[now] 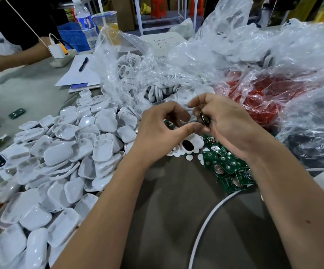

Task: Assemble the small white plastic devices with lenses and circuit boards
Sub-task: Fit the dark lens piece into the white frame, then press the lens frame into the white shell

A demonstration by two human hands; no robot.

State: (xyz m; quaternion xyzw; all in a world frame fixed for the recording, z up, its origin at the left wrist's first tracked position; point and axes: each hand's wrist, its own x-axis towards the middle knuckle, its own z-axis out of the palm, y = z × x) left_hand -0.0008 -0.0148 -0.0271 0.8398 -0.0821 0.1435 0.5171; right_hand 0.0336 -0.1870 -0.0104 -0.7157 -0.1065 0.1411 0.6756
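Left hand [157, 131] curled, thumb touching right hand [225, 121], grip unclear; right pinching small dark round part [204, 119], above boards [227, 167]. White shells [60, 152] heaped left on bench [176, 191].

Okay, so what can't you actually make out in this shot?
- Head view: the small dark round part held by the right hand is mostly hidden by its fingers.
- Red items blurred behind the crinkled plastic bag.
- Writing on the white sheet is too small to read.
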